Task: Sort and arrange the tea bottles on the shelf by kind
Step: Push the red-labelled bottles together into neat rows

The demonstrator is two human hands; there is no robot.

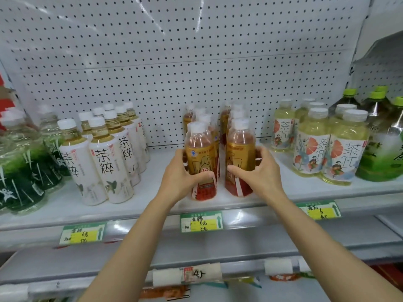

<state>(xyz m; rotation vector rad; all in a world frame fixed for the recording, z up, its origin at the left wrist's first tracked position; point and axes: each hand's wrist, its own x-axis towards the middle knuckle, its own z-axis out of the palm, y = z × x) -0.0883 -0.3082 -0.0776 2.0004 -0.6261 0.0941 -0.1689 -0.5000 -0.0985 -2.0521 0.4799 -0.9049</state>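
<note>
Shelf white, pegboard back panel filling upper frame. Far left: green-label bottles. Next, white-label tea bottles in two rows. Centre: left hand grips front amber bottle of left row; right hand grips front amber bottle of right row. Right: pale yellow tea bottles, then large green bottles. Price tags along shelf edge, lower frame.

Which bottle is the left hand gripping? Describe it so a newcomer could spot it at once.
On the white shelf with the pegboard back, find the two rows of gold-and-red bottles in the middle, between the white-labelled bottles and the pale yellow ones. The left hand grips the front bottle of the left row; the right hand holds its neighbour.
</note>
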